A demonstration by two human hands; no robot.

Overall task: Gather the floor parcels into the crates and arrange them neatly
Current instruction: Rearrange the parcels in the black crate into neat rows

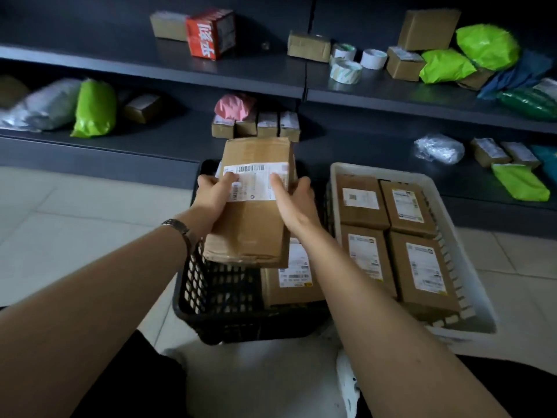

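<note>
- Here, two hands hold one box (250, 236) above the far part of the black crate (193, 300).
- The left hand (212, 196) grips the left edge of the box. Its thumb presses on the label (256, 182), and its fingers curl round the side and go under.
- The right hand (297, 200) grips the right edge in the same way, with the thumb on the label and the fingers bent round the side.
- The box is long, of brown cardboard, with its long side pointing far. Its white label with a barcode lies across the far half of the top.
- A second box (291, 282) lies flat in the black crate, at the right and near side, label up. The held box covers part of it.
- The left part of the black crate shows only its mesh wall and bottom.
- The white crate (340, 170) stands just beside the black crate, on the right.
- In it, four boxes (361, 200) lie flat and close together, two near and two far, all with labels up.
- Both crates stand on a pale tiled floor (60, 236).
- A metal bracelet (177, 226) is on the left wrist.
- Far behind the crates are dark shelves (150, 67). They carry green bags (95, 108), small cardboard boxes, tape rolls (346, 70), a red carton (209, 33) and a pink bag (233, 105).
</note>
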